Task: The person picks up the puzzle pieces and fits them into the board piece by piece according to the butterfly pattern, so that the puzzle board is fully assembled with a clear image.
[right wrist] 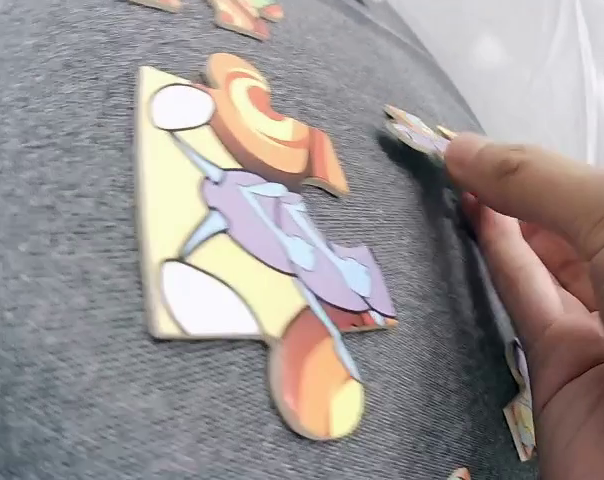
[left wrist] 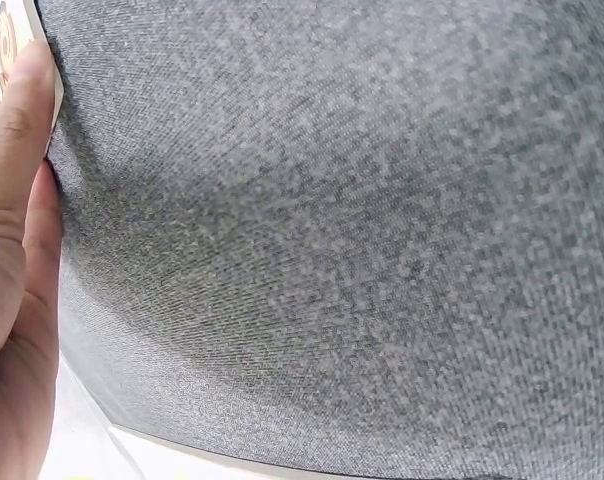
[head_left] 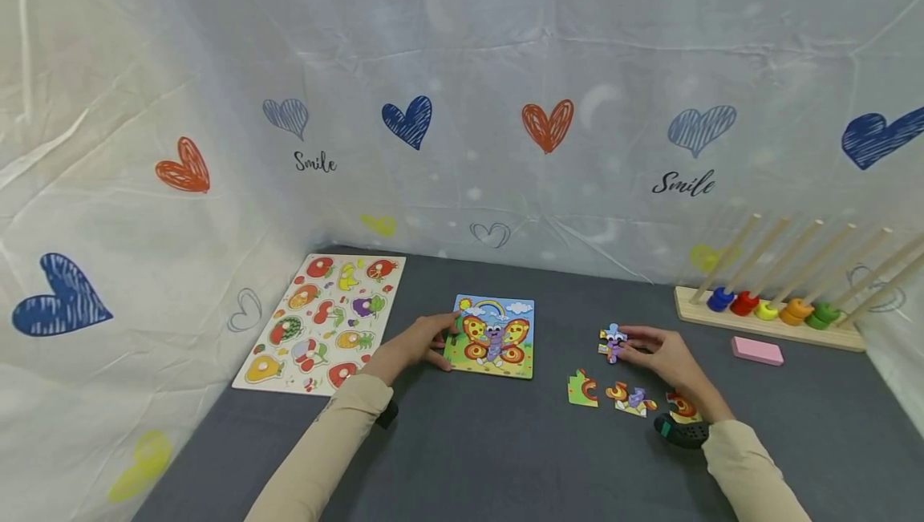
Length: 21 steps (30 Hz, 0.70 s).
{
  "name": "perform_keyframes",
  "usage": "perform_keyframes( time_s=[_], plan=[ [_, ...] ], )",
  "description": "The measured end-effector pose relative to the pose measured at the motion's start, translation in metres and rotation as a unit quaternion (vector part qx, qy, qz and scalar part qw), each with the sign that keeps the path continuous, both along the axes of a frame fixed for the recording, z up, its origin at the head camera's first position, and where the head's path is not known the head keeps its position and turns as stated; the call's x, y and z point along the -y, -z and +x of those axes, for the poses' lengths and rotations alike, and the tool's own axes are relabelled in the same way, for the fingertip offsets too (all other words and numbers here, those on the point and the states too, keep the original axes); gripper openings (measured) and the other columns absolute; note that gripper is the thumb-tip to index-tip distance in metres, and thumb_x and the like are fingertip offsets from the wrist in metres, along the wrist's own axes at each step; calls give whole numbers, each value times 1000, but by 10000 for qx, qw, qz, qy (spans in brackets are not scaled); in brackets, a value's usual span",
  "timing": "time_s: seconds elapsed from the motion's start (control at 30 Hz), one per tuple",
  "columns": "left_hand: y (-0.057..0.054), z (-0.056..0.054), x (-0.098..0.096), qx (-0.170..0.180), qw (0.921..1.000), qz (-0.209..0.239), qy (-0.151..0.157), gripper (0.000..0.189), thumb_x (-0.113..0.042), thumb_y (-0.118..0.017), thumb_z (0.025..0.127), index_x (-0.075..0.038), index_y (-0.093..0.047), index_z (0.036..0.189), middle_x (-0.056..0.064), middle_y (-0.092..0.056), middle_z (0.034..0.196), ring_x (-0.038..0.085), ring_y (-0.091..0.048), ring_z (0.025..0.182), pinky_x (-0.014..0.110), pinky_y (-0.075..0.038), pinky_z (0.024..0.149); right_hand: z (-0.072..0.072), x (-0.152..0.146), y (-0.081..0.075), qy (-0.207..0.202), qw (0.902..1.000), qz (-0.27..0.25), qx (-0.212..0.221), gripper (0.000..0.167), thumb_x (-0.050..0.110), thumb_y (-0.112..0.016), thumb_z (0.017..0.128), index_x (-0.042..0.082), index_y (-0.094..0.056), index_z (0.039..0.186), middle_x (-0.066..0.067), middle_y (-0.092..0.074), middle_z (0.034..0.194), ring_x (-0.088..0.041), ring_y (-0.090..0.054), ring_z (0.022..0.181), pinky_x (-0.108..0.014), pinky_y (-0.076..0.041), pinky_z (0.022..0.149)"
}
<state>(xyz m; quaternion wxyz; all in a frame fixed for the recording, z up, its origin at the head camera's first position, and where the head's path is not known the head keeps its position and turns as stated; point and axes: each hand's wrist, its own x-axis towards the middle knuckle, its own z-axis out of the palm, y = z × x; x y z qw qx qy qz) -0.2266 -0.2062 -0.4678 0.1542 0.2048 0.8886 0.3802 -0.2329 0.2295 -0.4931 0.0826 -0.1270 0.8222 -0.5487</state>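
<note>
My left hand (head_left: 417, 343) holds the left edge of a square butterfly picture board (head_left: 498, 337), thumb at its lower left corner. In the left wrist view the fingers (left wrist: 17, 130) touch the board's edge. My right hand (head_left: 666, 358) pinches a purple puzzle piece (head_left: 613, 343) with part of a butterfly's face. In the right wrist view this piece is partly seen at the fingertips, tilted above the cloth. Nearer to me lie a green-and-orange piece (head_left: 581, 389), a purple body piece (right wrist: 272, 230) and an orange-and-yellow piece (head_left: 682, 407), the last partly hidden by the right wrist.
A fruit puzzle board (head_left: 318, 321) lies at the left, behind the left forearm. A wooden peg rack (head_left: 772, 320) with coloured rings stands at the back right, a pink block (head_left: 756, 350) in front of it. Heart-printed curtains border the dark table (head_left: 491, 450).
</note>
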Motion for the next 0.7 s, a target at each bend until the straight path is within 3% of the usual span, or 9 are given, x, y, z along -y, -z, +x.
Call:
perform_keyframes(
  time_s=[0.13, 0.27, 0.4, 0.53, 0.7],
  plan=[
    [0, 0, 2, 56, 10000, 56, -43, 67, 4, -81, 70, -1, -53, 130, 17, -51, 126, 24, -55, 91, 37, -51, 84, 1, -2, -1, -135, 9989, -367, 272, 51, 11, -70, 88, -10, -53, 131, -27, -64, 112, -4, -66, 90, -20, -52, 75],
    [-1, 2, 2, 409, 9981, 374, -278, 83, 9, -80, 69, 0, -42, 143, 17, -52, 120, 27, -55, 96, 39, -51, 84, 0, 0, 0, -238, 9958, -731, 500, 51, 8, -67, 90, -14, -49, 132, -30, -61, 118, -6, -66, 94, -24, -53, 77],
    [0, 2, 1, 578, 9962, 488, -435, 77, 11, -78, 70, 0, -46, 139, 16, -52, 115, 27, -54, 97, 38, -52, 83, -3, 6, 2, -475, 9918, -1061, 527, 51, 3, -66, 90, -18, -46, 131, -23, -64, 115, -7, -67, 94, -25, -54, 77],
    [1, 1, 1, 476, 9975, 394, -331, 70, 10, -79, 70, 0, -50, 134, 18, -51, 117, 27, -54, 95, 36, -52, 81, -6, 16, -1, -654, 9887, -1230, 554, 52, -1, -66, 88, -20, -44, 131, -13, -70, 108, -8, -67, 93, -25, -54, 76],
    [0, 1, 1, 80, 9999, 59, -64, 67, 5, -81, 70, 1, -52, 130, 18, -50, 126, 26, -56, 94, 37, -51, 84, -7, 29, -5, -659, 9870, -1301, 669, 52, -1, -67, 87, -20, -45, 131, -13, -70, 106, -8, -68, 92, -26, -54, 76]
  ],
)
